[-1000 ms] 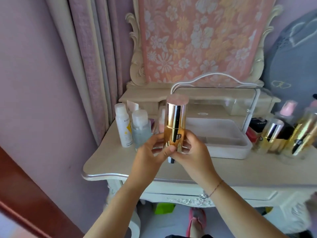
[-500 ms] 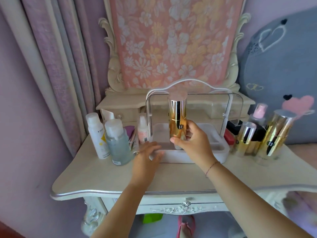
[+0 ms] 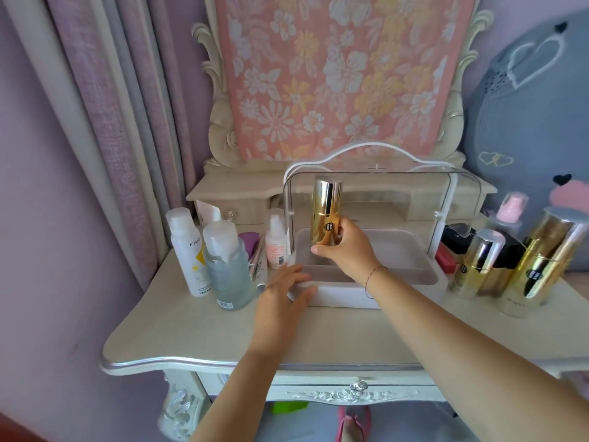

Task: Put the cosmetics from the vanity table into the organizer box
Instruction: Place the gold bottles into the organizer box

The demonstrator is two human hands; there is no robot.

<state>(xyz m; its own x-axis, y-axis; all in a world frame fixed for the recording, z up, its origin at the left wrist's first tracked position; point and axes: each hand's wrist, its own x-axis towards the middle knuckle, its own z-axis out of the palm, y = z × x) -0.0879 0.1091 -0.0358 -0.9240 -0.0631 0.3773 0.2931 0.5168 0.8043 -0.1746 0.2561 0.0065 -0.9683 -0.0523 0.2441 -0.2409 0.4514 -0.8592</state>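
The gold bottle (image 3: 325, 215) is inside the organizer box (image 3: 338, 295), at the left rear of its tray and under the raised clear lid. It stands upright: the long axis runs vertical, the mirrored cap points up and the dark round label faces you. Your right hand (image 3: 347, 250) grips the lower half of the bottle, with the thumb on the near side and the fingers curled round the far side. The hand hides the base, so you cannot tell whether the bottle already rests on the tray floor. The step in hand is judged to be placement of this bottle. The next move calls for a straight descent until the base seats flat, then release without tipping the tall body. Your left hand (image 3: 280, 298) lies at the front left corner of the box with its fingers straight and holding nothing, apparently to steady the box. Outside the box, on the vanity table (image 3: 334, 336), cosmetics remain to be packed: a white spray bottle (image 3: 186, 250), a clear bottle (image 3: 228, 269) and a small pink-labelled bottle (image 3: 275, 240) to its left, and two larger gold bottles (image 3: 541, 260) to its right.
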